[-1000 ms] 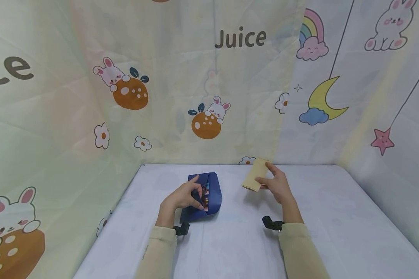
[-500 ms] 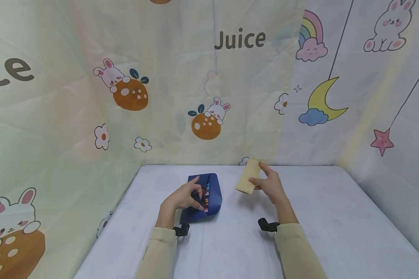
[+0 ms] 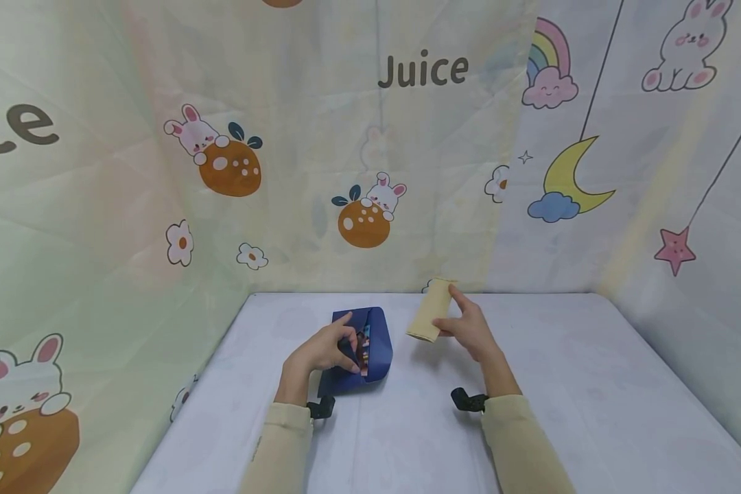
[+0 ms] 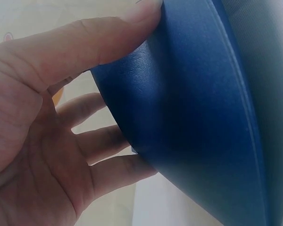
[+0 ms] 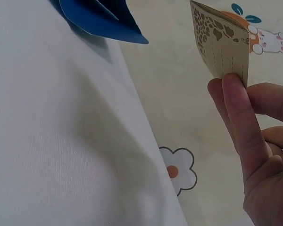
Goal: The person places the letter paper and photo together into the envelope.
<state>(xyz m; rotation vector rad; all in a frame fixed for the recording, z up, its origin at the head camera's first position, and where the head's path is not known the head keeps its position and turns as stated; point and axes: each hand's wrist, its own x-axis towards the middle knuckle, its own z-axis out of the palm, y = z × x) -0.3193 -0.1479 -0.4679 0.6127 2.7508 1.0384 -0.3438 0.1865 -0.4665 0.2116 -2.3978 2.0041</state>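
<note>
A blue paper envelope lies on the table left of centre, its mouth spread so that colourful printed pieces show inside. My left hand pinches its near-left edge; in the left wrist view the thumb lies on the blue paper and the other fingers reach behind it. To the right, my right hand holds a folded cream card above the table, tilted, between thumb and fingers. The right wrist view shows brown leaf-like patterns and dashed lines on the card.
A white cloth covers the table. Behind it and on both sides hang curtains printed with rabbits, oranges and flowers. Each wrist wears a black camera mount, such as the right one.
My right hand has carried the cream card leftward, closer to the envelope, and the card has turned a little. The left hand and the envelope stay where they were.
</note>
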